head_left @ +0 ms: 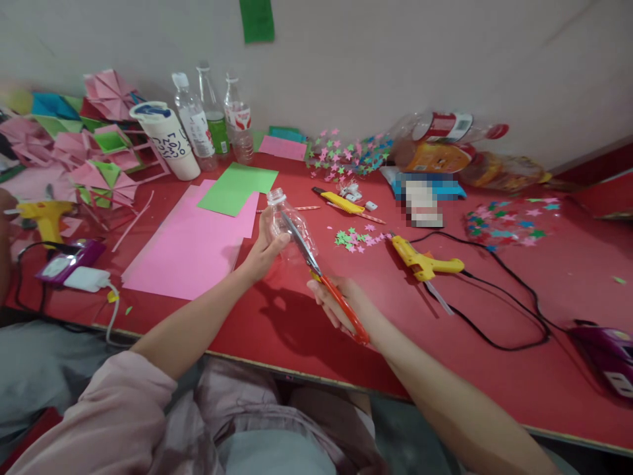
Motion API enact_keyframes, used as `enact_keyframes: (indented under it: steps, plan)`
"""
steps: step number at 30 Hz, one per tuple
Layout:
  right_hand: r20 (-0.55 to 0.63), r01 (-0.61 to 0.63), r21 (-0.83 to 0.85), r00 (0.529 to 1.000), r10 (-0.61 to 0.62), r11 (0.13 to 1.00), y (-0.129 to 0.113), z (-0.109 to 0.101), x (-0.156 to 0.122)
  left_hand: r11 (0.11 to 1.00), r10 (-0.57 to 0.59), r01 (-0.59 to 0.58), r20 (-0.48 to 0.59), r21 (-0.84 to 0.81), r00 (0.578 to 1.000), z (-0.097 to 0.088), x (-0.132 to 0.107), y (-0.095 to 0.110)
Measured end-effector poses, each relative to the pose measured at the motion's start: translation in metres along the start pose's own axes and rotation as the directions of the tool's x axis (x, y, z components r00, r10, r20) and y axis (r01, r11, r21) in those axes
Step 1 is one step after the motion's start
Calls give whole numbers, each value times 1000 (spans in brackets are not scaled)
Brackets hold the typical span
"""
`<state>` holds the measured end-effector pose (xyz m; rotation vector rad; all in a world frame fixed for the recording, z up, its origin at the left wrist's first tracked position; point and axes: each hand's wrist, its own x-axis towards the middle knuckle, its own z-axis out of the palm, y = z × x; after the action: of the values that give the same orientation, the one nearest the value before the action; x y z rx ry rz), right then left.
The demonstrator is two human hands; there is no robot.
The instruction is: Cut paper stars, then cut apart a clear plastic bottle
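Note:
My left hand [270, 249] is wrapped round the side of a clear plastic bottle [299, 232], held above the red table [475, 376]. The bottle has no cap, and its neck points up and away from me. In my right hand [341, 300] is a pair of scissors [341, 305] with red-orange handles. Its blades lie against or in front of the bottle's side; whether they cut into it I cannot tell. Beneath my left arm lie sheets of pink paper [173, 247], with green paper [238, 188] on top.
To the right lies a yellow glue gun [425, 259] with a looping black cord. Paper stars [359, 239] and a yellow cutter [341, 201] sit beyond the bottle. Upright bottles [240, 125] and a white cup [171, 145] stand by the wall. Another glue gun [48, 214] is at left.

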<state>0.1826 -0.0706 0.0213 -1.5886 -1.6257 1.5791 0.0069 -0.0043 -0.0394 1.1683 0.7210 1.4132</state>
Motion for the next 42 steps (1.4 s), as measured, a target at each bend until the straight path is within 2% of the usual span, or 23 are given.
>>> enact_keyframes:
  steps: [7,11,15,19,23,29,34,42]
  plan:
    - [1,21,10,1000,-21,1000,1,-1,3,1000,13,-13,-8,-19,1000,0,1,-1]
    - [84,29,6,996,-30,1000,7,-5,10,999,-33,31,-86,-25,996,1,2,1]
    - [191,38,3,981,-38,999,12,-9,13,989,-87,62,-182,-137,979,-2,10,10]
    - [169,120,-25,979,-114,993,15,-14,10,969,-102,36,-260,-245,960,-9,16,22]
    - [122,200,-110,975,-187,974,16,-23,10,942,-145,52,-263,-332,954,-13,15,29]
    - [74,176,-290,984,-162,941,18,-31,12,959,-97,18,-269,-281,958,-16,16,33]
    - [85,146,-288,988,-126,947,17,-28,12,963,-95,13,-294,-270,951,-12,15,37]
    - [107,173,-308,983,-146,936,17,-26,13,970,-113,56,-234,-236,966,-4,8,36]
